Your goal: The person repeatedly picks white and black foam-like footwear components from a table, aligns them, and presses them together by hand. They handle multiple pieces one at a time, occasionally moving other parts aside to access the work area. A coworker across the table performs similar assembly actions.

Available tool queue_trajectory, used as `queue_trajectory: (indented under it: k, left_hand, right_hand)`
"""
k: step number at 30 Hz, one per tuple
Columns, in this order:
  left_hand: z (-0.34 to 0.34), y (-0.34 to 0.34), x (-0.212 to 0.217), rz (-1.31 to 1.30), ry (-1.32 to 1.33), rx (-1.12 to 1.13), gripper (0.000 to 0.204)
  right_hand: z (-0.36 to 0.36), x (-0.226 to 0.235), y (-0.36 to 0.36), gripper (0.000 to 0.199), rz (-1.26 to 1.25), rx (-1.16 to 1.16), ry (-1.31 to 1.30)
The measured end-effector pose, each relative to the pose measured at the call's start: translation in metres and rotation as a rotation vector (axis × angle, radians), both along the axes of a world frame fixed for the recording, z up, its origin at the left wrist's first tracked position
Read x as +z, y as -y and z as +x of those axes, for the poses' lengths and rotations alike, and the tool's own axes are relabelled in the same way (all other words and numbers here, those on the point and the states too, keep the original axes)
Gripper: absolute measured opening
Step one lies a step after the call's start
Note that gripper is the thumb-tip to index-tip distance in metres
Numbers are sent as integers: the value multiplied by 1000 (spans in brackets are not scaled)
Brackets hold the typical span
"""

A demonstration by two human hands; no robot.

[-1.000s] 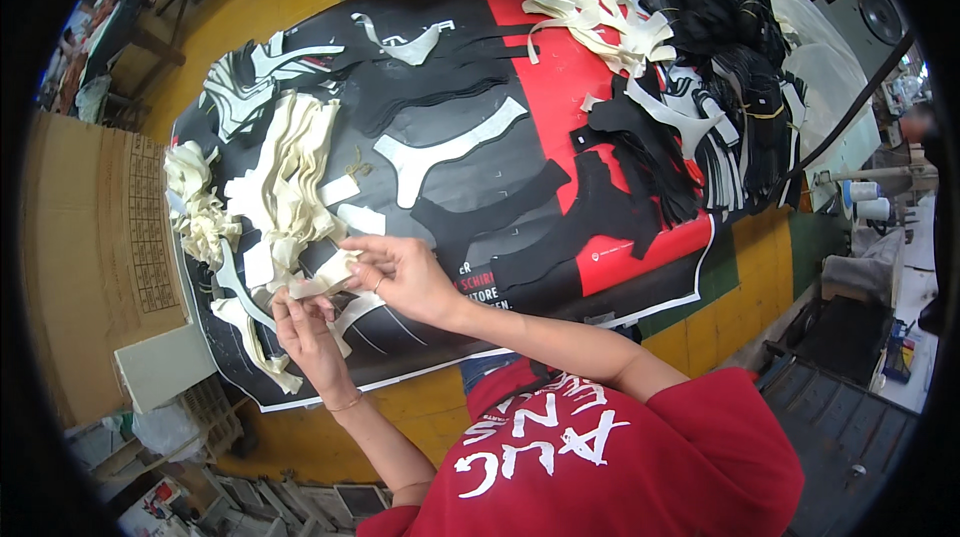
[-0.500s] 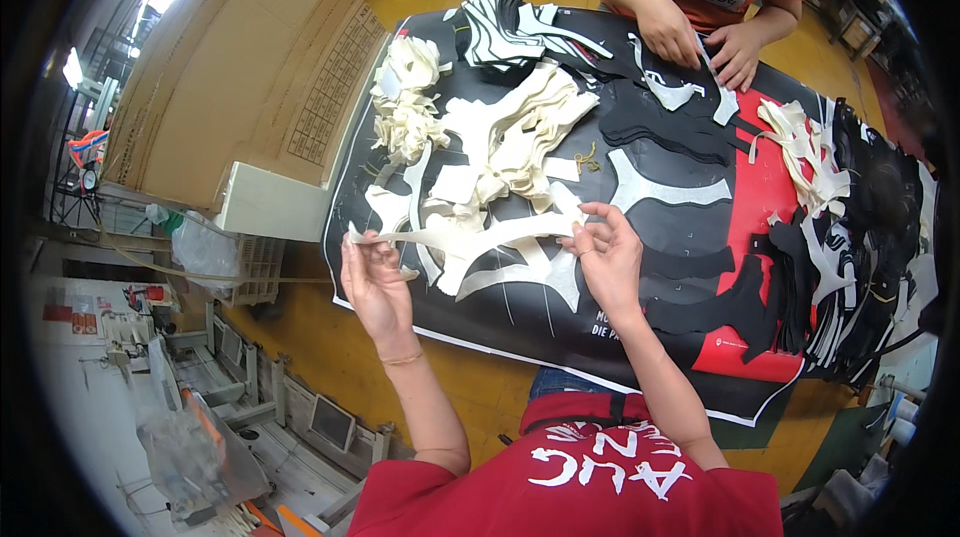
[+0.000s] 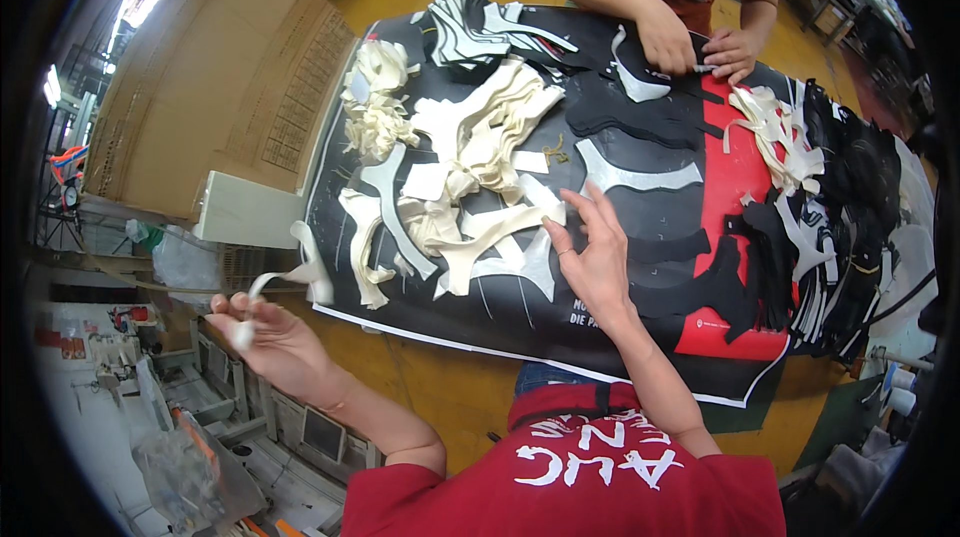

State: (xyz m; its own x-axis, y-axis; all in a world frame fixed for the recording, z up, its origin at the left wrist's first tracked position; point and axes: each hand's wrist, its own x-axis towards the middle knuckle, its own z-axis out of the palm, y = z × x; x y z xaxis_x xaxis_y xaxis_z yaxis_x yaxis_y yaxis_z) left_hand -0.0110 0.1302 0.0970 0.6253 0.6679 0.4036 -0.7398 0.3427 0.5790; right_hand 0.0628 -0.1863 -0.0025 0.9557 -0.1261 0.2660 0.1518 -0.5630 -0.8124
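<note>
In the lower left of the frame, we see the left hand (image 3: 285,352) with its grip closed around a narrow cream strip (image 3: 318,277), which curls up from the fingers, blurred, just off the tabletop (image 3: 660,357). Near the centre we find the right hand (image 3: 597,257), its grip loosely open, thumb and forefinger apart beside the end of a forked cream piece (image 3: 470,255); whether they touch it we cannot tell. Above that piece we see a ruffled stack of cream cutouts (image 3: 485,127), and right of it a silvery Y-shaped piece (image 3: 650,180) lying flat. At upper right we see a co-worker's hands (image 3: 665,40) at the far edge.
</note>
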Motion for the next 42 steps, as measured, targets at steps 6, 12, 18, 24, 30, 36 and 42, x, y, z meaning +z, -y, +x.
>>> queue_trajectory:
  k: [6, 12, 18, 24, 30, 36, 42]
  left_hand:
    - [9, 168, -36, 771, -170, -352, 55]
    - [1, 219, -52, 376, -356, -863, 74]
    - [-9, 232, -57, -79, -568, -1129, 62]
    - [-21, 227, -58, -692, -662, -1265, 55]
    - [-31, 234, -72, -744, -795, -1458, 28]
    - [-46, 258, -78, 119, -761, -1355, 27]
    - [-18, 276, -69, 1351, -305, -876, 32]
  right_hand:
    - [-39, 34, 62, 50, 773, 409, -543]
    - [-76, 48, 93, 68, 1058, 373, -579]
    - [-69, 45, 92, 56, 1120, 308, -623]
    - [-64, 45, 88, 54, 1099, 233, -586]
    - [-66, 42, 105, 51, 1057, 134, -543]
    - [-76, 35, 118, 50, 1380, 81, -503]
    - [-124, 36, 185, 48, 1609, 107, -420]
